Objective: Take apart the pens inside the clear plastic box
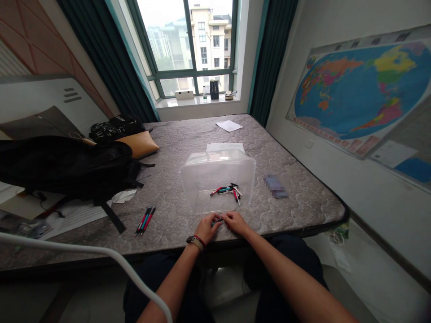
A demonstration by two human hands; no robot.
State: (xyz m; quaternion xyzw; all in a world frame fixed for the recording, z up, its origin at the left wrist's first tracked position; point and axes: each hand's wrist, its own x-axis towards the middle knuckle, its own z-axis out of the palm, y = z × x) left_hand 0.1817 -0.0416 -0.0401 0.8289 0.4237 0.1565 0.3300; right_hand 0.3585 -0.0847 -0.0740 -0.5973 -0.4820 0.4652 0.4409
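My left hand (206,228) and my right hand (235,222) meet at the near edge of the mattress (188,134), both pinched on a small teal pen (216,220) between them. A watch and red band sit on my left wrist. Just beyond my hands stands a clear plastic box (218,179) with several pens (228,191) lying in it, red, teal and black. To the left, loose pens (145,220) lie on the mattress surface.
A black backpack (67,166) and a tan pouch (139,143) lie at the left. White papers (229,125) rest beyond the box, a blurred small object (275,186) to its right. A white tube (101,255) crosses the near left. A world map (363,89) hangs on the right wall.
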